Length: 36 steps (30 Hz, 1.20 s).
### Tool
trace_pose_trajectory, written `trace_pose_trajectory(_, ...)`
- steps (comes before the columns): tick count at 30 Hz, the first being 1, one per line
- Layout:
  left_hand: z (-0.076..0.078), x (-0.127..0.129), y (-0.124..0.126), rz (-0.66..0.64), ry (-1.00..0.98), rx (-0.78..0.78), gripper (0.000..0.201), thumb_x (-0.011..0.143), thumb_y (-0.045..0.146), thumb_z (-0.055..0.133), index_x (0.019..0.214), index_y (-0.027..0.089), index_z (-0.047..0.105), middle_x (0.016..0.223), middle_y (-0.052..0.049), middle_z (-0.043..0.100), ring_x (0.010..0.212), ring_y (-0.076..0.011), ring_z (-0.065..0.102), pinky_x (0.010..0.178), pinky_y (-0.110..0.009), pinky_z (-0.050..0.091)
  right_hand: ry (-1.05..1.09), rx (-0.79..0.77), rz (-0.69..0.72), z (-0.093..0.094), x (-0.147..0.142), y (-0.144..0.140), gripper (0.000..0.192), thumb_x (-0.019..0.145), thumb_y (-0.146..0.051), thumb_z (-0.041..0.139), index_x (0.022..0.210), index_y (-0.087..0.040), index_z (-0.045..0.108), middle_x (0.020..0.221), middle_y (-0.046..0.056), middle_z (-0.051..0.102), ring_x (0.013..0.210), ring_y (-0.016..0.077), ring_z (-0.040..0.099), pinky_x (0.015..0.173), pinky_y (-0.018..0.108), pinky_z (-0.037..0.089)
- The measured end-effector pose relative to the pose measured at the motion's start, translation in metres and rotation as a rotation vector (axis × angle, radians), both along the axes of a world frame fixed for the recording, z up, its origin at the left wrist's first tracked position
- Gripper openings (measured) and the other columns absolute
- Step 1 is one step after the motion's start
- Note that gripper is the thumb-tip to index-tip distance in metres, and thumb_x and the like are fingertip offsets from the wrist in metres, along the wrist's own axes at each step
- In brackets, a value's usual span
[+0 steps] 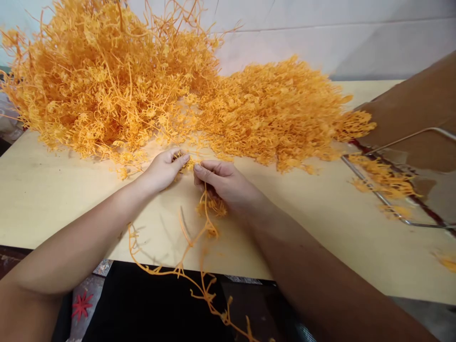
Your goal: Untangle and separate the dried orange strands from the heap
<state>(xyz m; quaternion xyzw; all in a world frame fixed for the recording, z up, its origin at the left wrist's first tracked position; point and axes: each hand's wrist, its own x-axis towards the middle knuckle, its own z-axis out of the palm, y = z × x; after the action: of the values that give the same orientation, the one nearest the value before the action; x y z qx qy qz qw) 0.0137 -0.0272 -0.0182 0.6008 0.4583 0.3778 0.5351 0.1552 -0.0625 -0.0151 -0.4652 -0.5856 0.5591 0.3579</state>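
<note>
Head camera: a smooth, pale yellow tabletop (53,204) meets a whitish wall (292,47) crossed by a horizontal seam. At right, I see a brown cardboard sheet (420,95) slanting beside a bent, silvery metal frame (377,192), with feathery orange sprigs (386,178) lying close to it. Below the table's front edge, a red star-shaped piece (81,305) shows at lower left.

Two orange heaps fill the back of the table: a tall, tangled, frilly mound (107,85) at left and a lower, denser bushy pile (270,114) to its right, the two touching.

From my distant post, I watch the person's hands work just in front of them, near each other. The left hand (166,166) is closed, thumb against fingers, on a small orange tuft. The right hand (223,183) pinches a slender, branching orange stem (190,243), which hangs below it, forked and knobbly, nearly bare of fronds, trailing past the table's edge towards the person's lap.
</note>
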Motion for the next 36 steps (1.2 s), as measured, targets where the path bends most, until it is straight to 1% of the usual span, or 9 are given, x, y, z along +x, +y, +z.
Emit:
trace_pose_trajectory(6, -0.007, 0.001, 0.008, 0.015, 0.018, 0.026, 0.010, 0.078, 0.016, 0.049, 0.067, 0.015, 0.048, 0.059, 0.005, 0.048, 0.055, -0.0055, 0.041, 0.058, -0.020, 0.033, -0.019, 0.195, 0.101, 0.000, 0.000, -0.003, 0.044, 0.079, -0.049, 0.051, 0.051, -0.017, 0.038, 0.049, -0.005, 0.032, 0.045, 0.0044, 0.027, 0.043, 0.022, 0.022)
trace_pose_trajectory(10, -0.011, -0.009, 0.024, 0.319, 0.100, 0.068, 0.018, 0.079, 0.020, 0.049, 0.062, 0.017, 0.042, 0.051, 0.006, 0.038, 0.049, -0.0061, 0.033, 0.052, -0.020, 0.027, -0.001, 0.130, 0.374, 0.006, -0.005, -0.019, 0.045, 0.079, -0.051, 0.049, 0.052, -0.018, 0.037, 0.050, -0.005, 0.030, 0.046, 0.0051, 0.027, 0.043, 0.022, 0.022)
trace_pose_trajectory(12, -0.010, -0.014, 0.029, 0.425, 0.095, 0.073, 0.021, 0.080, 0.022, 0.048, 0.061, 0.017, 0.040, 0.048, 0.007, 0.035, 0.046, -0.0060, 0.030, 0.049, -0.020, 0.024, -0.005, 0.105, 0.402, 0.006, -0.008, -0.021, 0.044, 0.079, -0.051, 0.049, 0.053, -0.018, 0.039, 0.050, -0.005, 0.031, 0.046, 0.0050, 0.028, 0.042, 0.022, 0.022)
trace_pose_trajectory(14, -0.008, -0.016, 0.028, 0.362, 0.059, 0.065, 0.021, 0.080, 0.023, 0.049, 0.062, 0.017, 0.041, 0.048, 0.007, 0.036, 0.045, -0.0051, 0.031, 0.048, -0.020, 0.024, 0.002, 0.120, 0.239, 0.002, -0.008, -0.016, 0.042, 0.079, -0.050, 0.050, 0.054, -0.017, 0.042, 0.050, -0.004, 0.035, 0.045, 0.0047, 0.030, 0.042, 0.021, 0.023)
trace_pose_trajectory(16, -0.006, -0.015, 0.022, 0.221, 0.015, 0.021, 0.018, 0.079, 0.021, 0.050, 0.063, 0.016, 0.044, 0.049, 0.007, 0.040, 0.044, -0.0042, 0.034, 0.047, -0.019, 0.026, 0.021, 0.112, 0.063, -0.004, -0.005, -0.007, 0.039, 0.079, -0.048, 0.050, 0.056, -0.017, 0.045, 0.050, -0.004, 0.041, 0.042, 0.0043, 0.033, 0.040, 0.021, 0.023)
trace_pose_trajectory(18, -0.002, -0.012, 0.015, 0.094, 0.001, -0.029, 0.013, 0.078, 0.017, 0.050, 0.066, 0.014, 0.049, 0.052, 0.006, 0.045, 0.045, -0.0034, 0.038, 0.048, -0.018, 0.028, 0.046, 0.065, -0.016, -0.008, 0.000, 0.002, 0.036, 0.079, -0.046, 0.050, 0.059, -0.017, 0.047, 0.052, -0.004, 0.044, 0.039, 0.0039, 0.034, 0.037, 0.021, 0.022)
trace_pose_trajectory(22, 0.003, -0.010, 0.008, -0.026, -0.008, -0.084, 0.009, 0.077, 0.008, 0.048, 0.074, 0.012, 0.056, 0.059, 0.003, 0.055, 0.051, -0.0038, 0.049, 0.055, -0.018, 0.037, 0.063, -0.001, -0.046, -0.008, 0.003, 0.006, 0.029, 0.079, -0.041, 0.051, 0.064, -0.016, 0.049, 0.053, -0.004, 0.046, 0.036, 0.0030, 0.034, 0.034, 0.020, 0.022)
trace_pose_trajectory(31, 0.001, -0.011, 0.003, -0.279, -0.110, -0.061, 0.020, 0.075, 0.028, 0.061, 0.080, 0.012, 0.051, 0.067, 0.001, 0.061, 0.065, -0.0072, 0.057, 0.069, -0.024, 0.044, 0.097, -0.006, -0.038, -0.006, 0.000, 0.007, 0.030, 0.077, -0.040, 0.055, 0.061, -0.016, 0.048, 0.052, -0.005, 0.046, 0.035, 0.0019, 0.035, 0.033, 0.017, 0.025)
trace_pose_trajectory(36, 0.004, -0.011, 0.001, -0.234, -0.041, -0.019, 0.015, 0.076, 0.022, 0.060, 0.077, 0.013, 0.049, 0.067, 0.001, 0.059, 0.060, -0.0051, 0.053, 0.064, -0.021, 0.041, 0.136, 0.003, -0.067, -0.009, 0.001, 0.007, 0.028, 0.078, -0.037, 0.054, 0.061, -0.015, 0.049, 0.051, -0.005, 0.045, 0.035, 0.0019, 0.035, 0.033, 0.017, 0.024)
